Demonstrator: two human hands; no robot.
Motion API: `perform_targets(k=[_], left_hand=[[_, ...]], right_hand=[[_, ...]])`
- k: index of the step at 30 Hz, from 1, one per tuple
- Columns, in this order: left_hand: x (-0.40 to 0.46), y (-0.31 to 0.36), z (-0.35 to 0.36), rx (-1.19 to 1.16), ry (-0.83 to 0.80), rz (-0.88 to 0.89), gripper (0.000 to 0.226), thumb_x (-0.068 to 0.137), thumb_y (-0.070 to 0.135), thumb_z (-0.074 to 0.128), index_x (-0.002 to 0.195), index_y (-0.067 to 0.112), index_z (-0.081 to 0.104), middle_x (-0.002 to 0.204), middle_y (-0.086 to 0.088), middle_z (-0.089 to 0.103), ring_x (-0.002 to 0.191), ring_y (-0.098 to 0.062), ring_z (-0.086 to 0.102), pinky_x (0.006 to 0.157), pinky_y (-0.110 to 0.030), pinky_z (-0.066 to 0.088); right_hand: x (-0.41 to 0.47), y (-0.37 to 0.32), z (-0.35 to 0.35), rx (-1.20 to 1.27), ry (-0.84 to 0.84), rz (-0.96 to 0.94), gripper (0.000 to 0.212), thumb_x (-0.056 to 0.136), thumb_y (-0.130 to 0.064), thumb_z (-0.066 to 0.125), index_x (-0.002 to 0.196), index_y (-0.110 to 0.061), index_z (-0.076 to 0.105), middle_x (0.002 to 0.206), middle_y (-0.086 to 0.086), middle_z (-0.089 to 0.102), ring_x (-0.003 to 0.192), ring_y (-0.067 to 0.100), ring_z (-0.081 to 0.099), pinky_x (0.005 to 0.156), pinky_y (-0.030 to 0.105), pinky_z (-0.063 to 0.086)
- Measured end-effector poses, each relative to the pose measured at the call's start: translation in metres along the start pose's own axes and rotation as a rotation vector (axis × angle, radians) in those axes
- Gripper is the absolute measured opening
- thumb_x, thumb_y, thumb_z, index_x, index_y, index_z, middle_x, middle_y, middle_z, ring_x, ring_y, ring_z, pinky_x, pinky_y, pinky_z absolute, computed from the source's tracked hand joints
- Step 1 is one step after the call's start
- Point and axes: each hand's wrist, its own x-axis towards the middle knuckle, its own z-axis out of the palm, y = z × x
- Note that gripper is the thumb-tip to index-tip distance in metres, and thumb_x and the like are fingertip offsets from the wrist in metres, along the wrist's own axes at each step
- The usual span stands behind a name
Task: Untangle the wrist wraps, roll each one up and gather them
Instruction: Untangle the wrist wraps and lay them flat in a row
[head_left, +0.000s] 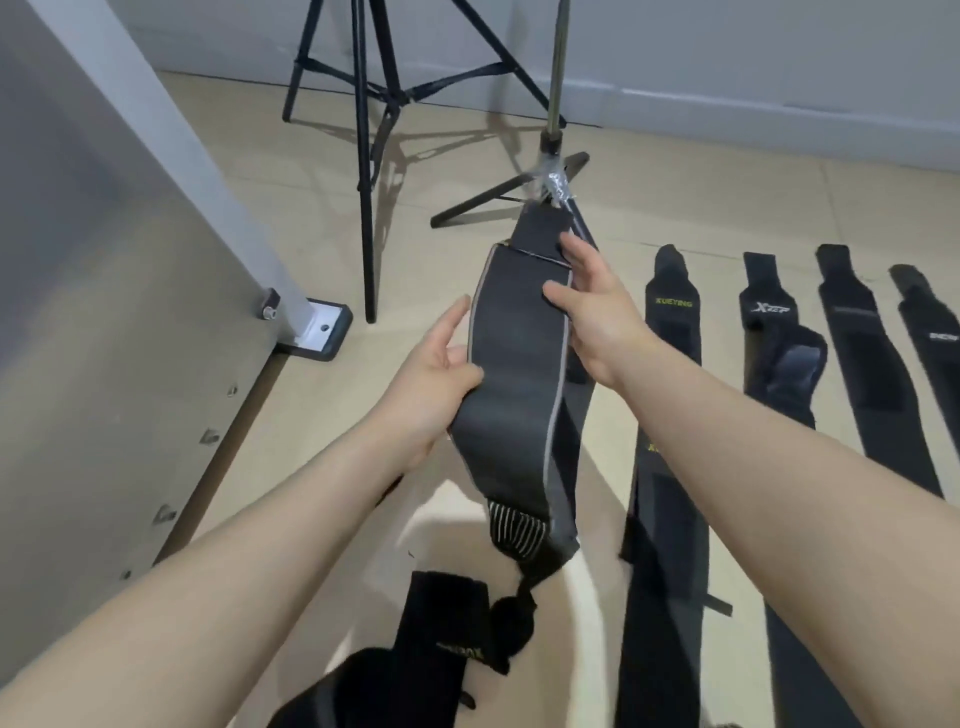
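I hold a dark grey wrist wrap (519, 364) with pale edge stripes up in the air at the centre of the head view. My left hand (441, 374) grips its left edge at mid-length, thumb on the front. My right hand (592, 312) pinches its right edge near the top, by the black velcro end. The wrap's lower end, striped and knotted with a black loop (514, 618), hangs down. Several black wraps lie flat in a row on the floor to the right, among them one marked in yellow (670, 332) and one with a white logo (774, 322).
A black wrap with yellow lettering (447, 634) lies crumpled at the bottom centre. A black tripod (363, 156) and a thin stand (556, 156) are behind the held wrap on the beige tiled floor. A grey panel with a white leg (156, 260) fills the left.
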Motion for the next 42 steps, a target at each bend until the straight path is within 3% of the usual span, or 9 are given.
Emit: perform_targets(k=[3, 6, 10, 13, 17, 25, 31, 38, 42], left_hand=[[0.041, -0.025, -0.018, 0.278, 0.123, -0.023, 0.076, 0.098, 0.013, 0.045, 0.150, 0.025, -0.010, 0.141, 0.009, 0.039, 0.120, -0.013, 0.047, 0.091, -0.011, 0.042], [0.051, -0.078, -0.034, 0.826, 0.174, -0.054, 0.071, 0.098, 0.023, 0.045, 0.151, 0.015, 0.000, 0.158, -0.006, -0.008, 0.145, -0.023, 0.004, 0.115, -0.030, 0.009], [0.039, -0.151, -0.022, 1.317, -0.133, 0.027, 0.059, 0.100, 0.019, 0.037, 0.151, 0.012, 0.008, 0.159, -0.005, -0.008, 0.146, -0.021, 0.000, 0.118, -0.033, 0.006], [0.036, -0.164, -0.018, 1.167, -0.192, -0.061, 0.063, 0.097, 0.005, 0.037, 0.150, 0.008, 0.002, 0.158, -0.008, -0.010, 0.146, -0.022, 0.004, 0.114, -0.022, 0.010], [0.038, -0.154, -0.030, 0.955, -0.069, 0.019, 0.057, 0.095, -0.001, 0.036, 0.148, 0.008, 0.019, 0.158, -0.007, 0.004, 0.144, -0.019, 0.013, 0.108, -0.014, 0.011], [0.047, -0.157, -0.039, 0.230, 0.260, -0.279, 0.037, 0.098, 0.036, 0.038, 0.123, 0.011, 0.050, 0.115, -0.002, 0.056, 0.108, -0.020, 0.052, 0.093, -0.032, 0.040], [0.025, -0.175, -0.059, 0.869, 0.069, -0.252, 0.068, 0.090, 0.020, 0.060, 0.145, 0.016, 0.021, 0.103, -0.016, 0.061, 0.094, -0.025, 0.058, 0.079, -0.030, 0.045], [0.007, -0.183, -0.061, 1.349, 0.146, -0.053, 0.065, 0.092, 0.025, 0.055, 0.145, 0.026, 0.017, 0.117, -0.012, 0.043, 0.101, -0.031, 0.054, 0.067, -0.035, 0.040], [0.008, -0.184, -0.072, 1.078, 0.159, -0.069, 0.062, 0.090, 0.011, 0.052, 0.144, 0.018, 0.022, 0.122, -0.014, 0.045, 0.104, -0.032, 0.054, 0.076, -0.037, 0.044]], right_hand=[[0.038, 0.028, 0.008, -0.189, 0.210, 0.084, 0.063, 0.093, -0.026, 0.051, 0.148, -0.028, 0.020, 0.137, -0.004, 0.040, 0.102, 0.014, 0.055, 0.084, 0.028, 0.048], [0.017, 0.082, 0.009, -0.386, 0.325, 0.169, 0.050, 0.096, -0.021, 0.045, 0.144, -0.014, 0.033, 0.136, 0.005, 0.045, 0.119, 0.024, 0.049, 0.096, 0.029, 0.038], [-0.056, 0.147, -0.003, -0.970, -0.094, -0.011, 0.039, 0.096, -0.016, 0.047, 0.135, -0.008, 0.046, 0.143, 0.006, 0.038, 0.135, 0.023, 0.033, 0.106, 0.020, 0.023], [-0.077, 0.175, -0.008, -1.275, -0.311, -0.036, 0.053, 0.094, -0.031, 0.054, 0.140, -0.011, 0.039, 0.146, 0.003, 0.038, 0.134, 0.025, 0.035, 0.106, 0.028, 0.029], [-0.079, 0.188, 0.018, -1.197, -0.079, -0.020, 0.061, 0.088, -0.020, 0.062, 0.142, -0.007, 0.036, 0.139, 0.011, 0.045, 0.127, 0.033, 0.039, 0.101, 0.038, 0.035], [-0.046, 0.162, 0.041, -0.419, 0.096, 0.244, 0.049, 0.092, -0.012, 0.053, 0.137, -0.020, 0.036, 0.110, -0.004, 0.051, 0.085, 0.005, 0.053, 0.078, 0.022, 0.043], [-0.055, 0.179, 0.047, -0.867, -0.018, 0.316, 0.062, 0.092, -0.004, 0.052, 0.145, -0.020, 0.023, 0.132, 0.011, 0.043, 0.107, 0.025, 0.052, 0.083, 0.030, 0.046], [-0.093, 0.202, 0.044, -1.264, -0.374, -0.370, 0.034, 0.081, -0.011, 0.059, 0.114, -0.018, 0.062, 0.090, 0.003, 0.061, 0.079, 0.024, 0.058, 0.069, 0.035, 0.051], [-0.083, 0.208, 0.041, -1.662, -0.527, -0.231, 0.053, 0.100, -0.029, 0.037, 0.148, -0.009, 0.026, 0.154, 0.008, 0.025, 0.141, 0.028, 0.023, 0.113, 0.039, 0.020]])
